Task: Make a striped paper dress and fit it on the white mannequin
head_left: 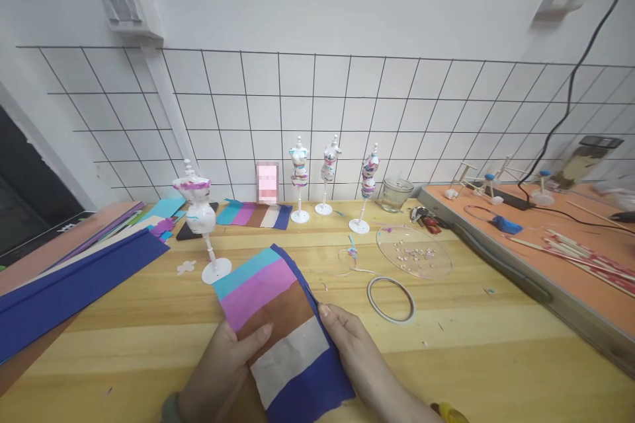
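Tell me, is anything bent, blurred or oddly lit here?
In the head view, light looks bright and soft; the white wall-mounted box and dark-lidded clear container at far right slant, probably wide-lens distortion; in that view, the upright pink screen is pixelated, while the turquoise, purple, brown, cream and blue striped sheet shows fairly clearly.

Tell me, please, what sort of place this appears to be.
Probably a craft workspace, judging by the small white plastic-looking mannequins patched with colour, the flat multicoloured striped sheet being held, and the small clear bead-like pieces.
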The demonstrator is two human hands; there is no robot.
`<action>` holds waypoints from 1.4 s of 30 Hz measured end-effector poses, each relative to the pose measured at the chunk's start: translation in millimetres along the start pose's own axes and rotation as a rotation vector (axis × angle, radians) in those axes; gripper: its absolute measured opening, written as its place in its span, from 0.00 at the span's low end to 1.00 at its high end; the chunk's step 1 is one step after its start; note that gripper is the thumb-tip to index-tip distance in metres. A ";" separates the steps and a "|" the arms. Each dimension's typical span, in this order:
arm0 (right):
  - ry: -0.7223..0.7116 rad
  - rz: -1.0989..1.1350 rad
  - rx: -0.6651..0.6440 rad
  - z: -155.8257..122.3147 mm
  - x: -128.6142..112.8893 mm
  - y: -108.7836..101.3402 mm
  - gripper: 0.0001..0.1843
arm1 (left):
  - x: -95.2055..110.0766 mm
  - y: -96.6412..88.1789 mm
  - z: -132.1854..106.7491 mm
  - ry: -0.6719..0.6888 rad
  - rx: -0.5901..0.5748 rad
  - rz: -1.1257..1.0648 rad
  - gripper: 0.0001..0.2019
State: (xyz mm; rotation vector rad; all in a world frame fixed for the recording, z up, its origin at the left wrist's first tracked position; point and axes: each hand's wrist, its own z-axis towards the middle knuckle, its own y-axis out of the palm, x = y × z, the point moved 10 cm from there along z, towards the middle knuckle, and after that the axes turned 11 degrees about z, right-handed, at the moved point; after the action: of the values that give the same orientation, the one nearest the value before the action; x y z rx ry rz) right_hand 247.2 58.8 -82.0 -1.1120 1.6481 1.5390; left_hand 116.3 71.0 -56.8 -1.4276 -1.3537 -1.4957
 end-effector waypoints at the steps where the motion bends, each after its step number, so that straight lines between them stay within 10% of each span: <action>1: 0.003 -0.004 -0.002 -0.3 0.4 0.3 0.24 | 0.8 -1.4 0.0 0.010 0.003 0.001 0.26; 42: 0.062 0.100 -0.091 -4.3 3.7 12.7 0.21 | 2.6 -17.1 0.5 -0.006 0.111 0.066 0.26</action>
State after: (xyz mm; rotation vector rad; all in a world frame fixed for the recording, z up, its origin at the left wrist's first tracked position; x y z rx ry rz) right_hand 234.8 53.5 -78.8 -1.1503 1.7124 1.6729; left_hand 99.9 76.3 -58.3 -1.3946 -1.3575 -1.3543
